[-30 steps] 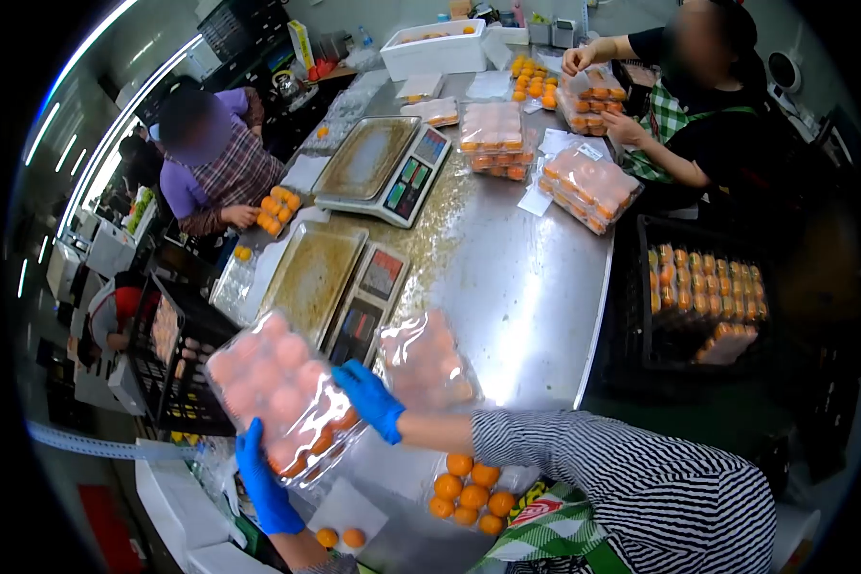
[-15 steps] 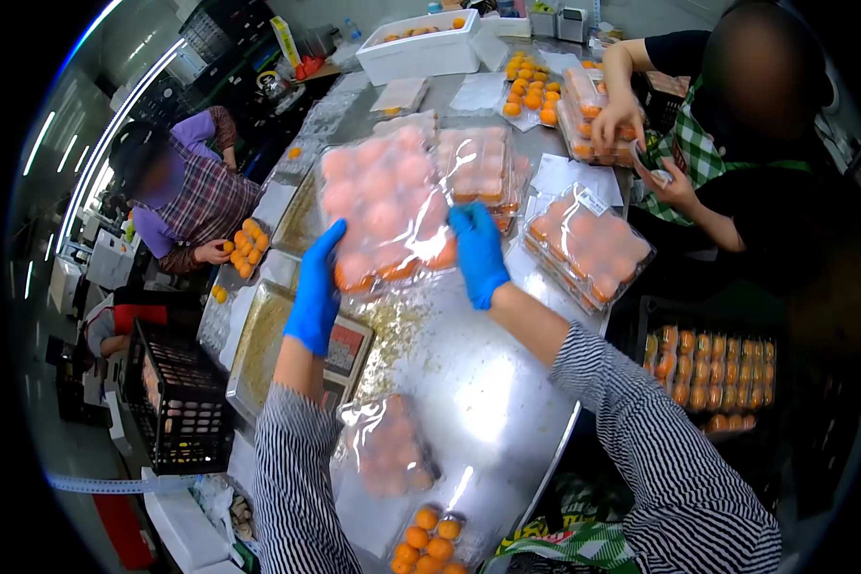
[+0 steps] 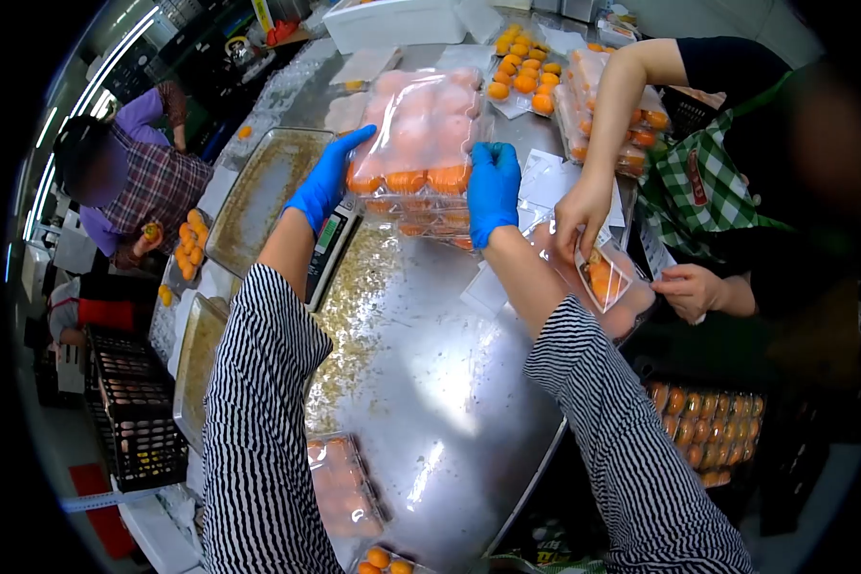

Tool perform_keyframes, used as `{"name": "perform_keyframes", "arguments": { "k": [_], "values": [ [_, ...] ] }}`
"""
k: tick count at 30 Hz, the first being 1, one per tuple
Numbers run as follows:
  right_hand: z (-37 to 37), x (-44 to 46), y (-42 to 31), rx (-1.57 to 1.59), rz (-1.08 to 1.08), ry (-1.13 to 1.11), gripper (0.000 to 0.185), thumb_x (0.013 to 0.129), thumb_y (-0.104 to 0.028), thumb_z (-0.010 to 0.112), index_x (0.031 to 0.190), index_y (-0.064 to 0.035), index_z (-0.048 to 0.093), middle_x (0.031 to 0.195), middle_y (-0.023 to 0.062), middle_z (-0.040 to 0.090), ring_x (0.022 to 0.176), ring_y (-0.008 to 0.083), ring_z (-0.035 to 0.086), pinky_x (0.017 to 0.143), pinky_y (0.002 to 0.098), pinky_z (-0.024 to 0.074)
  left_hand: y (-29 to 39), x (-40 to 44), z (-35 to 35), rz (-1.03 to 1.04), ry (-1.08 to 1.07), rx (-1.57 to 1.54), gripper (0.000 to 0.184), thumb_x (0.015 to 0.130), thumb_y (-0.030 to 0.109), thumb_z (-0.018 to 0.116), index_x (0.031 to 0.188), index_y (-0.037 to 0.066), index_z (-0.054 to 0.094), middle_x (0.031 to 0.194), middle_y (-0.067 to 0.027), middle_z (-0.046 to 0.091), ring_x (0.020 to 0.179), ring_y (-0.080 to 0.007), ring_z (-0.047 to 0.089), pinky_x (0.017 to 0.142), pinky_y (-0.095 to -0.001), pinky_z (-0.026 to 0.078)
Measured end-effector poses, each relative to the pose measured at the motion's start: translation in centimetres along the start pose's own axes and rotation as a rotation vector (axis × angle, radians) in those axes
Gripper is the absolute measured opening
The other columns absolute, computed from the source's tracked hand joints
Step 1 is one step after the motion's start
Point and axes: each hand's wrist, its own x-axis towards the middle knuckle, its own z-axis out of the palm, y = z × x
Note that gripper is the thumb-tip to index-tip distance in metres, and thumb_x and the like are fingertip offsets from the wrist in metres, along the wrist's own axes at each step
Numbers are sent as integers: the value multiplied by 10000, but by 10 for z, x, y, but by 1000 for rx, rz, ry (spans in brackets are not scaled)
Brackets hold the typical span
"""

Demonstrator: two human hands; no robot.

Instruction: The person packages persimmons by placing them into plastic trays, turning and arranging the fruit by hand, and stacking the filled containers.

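A clear plastic pack of orange fruit, with a pink layer over the fruit, is between my two blue-gloved hands. My left hand grips its left side, thumb and fingers against the plastic. At its right front corner, my right hand has its fingers bent around the edge. Under the held pack, more clear packs show in part; whether it rests on them I cannot tell. A scale with a small display sits below my left wrist.
On the right, a co-worker's hands hold a printed card over another pink-topped pack. Metal trays line the left side. One pack lies near the front. A white foam box stands at the back.
My hands have brought the pack over the stacked packs, and it now looks more level. The co-worker's hands have moved to the pack on the right with a card. The view has shifted.
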Motion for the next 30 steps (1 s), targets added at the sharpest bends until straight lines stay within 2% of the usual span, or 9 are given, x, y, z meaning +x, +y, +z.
{"name": "perform_keyframes", "arguments": {
  "k": [3,6,11,18,19,22,26,27,30],
  "values": [
    [7,8,2,-66,-67,51,206,841,-197,529,878,7,532,836,157,622,769,234,584,714,355,461,4,4,-3,-16,-14,-16,425,885,267,562,1210,-4,513,1136,-129,594,1001,-202,601,884,-314,490],
    [6,13,0,-83,-17,29,213,825,-184,530,875,23,540,840,181,624,784,245,596,717,362,463,8,-8,2,-68,34,9,437,875,274,575,1205,-6,514,1134,-128,594,1002,-196,602,881,-317,493],
    [0,12,-11,64,65,91,177,803,-153,556,877,7,556,789,78,578,716,159,508,683,292,440,9,-13,10,6,-20,-17,410,852,284,608,1138,-1,543,1095,-92,609,976,-179,596,881,-315,469],
    [-7,3,-21,-11,34,32,171,838,-164,541,888,-1,545,830,63,561,758,140,483,699,288,426,1,-18,8,-60,-31,-44,462,817,305,653,1146,0,542,1109,-94,607,999,-186,588,913,-298,443],
    [-9,4,-17,-32,6,30,189,845,-176,535,912,0,553,839,64,563,764,137,478,701,283,422,-2,-19,7,-40,-47,-60,504,816,330,649,1179,4,525,1140,-102,594,1042,-189,567,957,-309,407],
    [-10,-1,-11,61,45,78,205,854,-189,523,921,1,560,854,66,568,784,139,486,717,287,423,-7,-19,3,3,-85,-32,544,821,347,638,1223,7,499,1180,-107,574,1081,-194,545,986,-323,377],
    [-15,4,-1,16,-6,23,232,870,-209,509,967,-11,581,906,59,585,831,143,500,770,284,421,-11,-20,3,43,-93,9,602,851,404,583,1294,18,453,1255,-113,534,1143,-202,510,1008,-319,350],
    [-15,1,-5,51,4,27,249,878,-233,515,977,-16,588,913,52,589,842,145,502,786,279,418,-10,-24,5,61,-83,25,624,860,443,553,1314,30,439,1290,-108,507,1190,-201,472,1034,-329,316],
    [-16,-7,-12,-19,-66,28,396,910,-293,505,1136,32,518,1086,134,579,978,212,526,875,322,410,-12,-38,7,52,43,159,634,871,470,518,1328,40,426,1338,-101,462,1247,-192,411,1064,-349,266]
  ]
}}
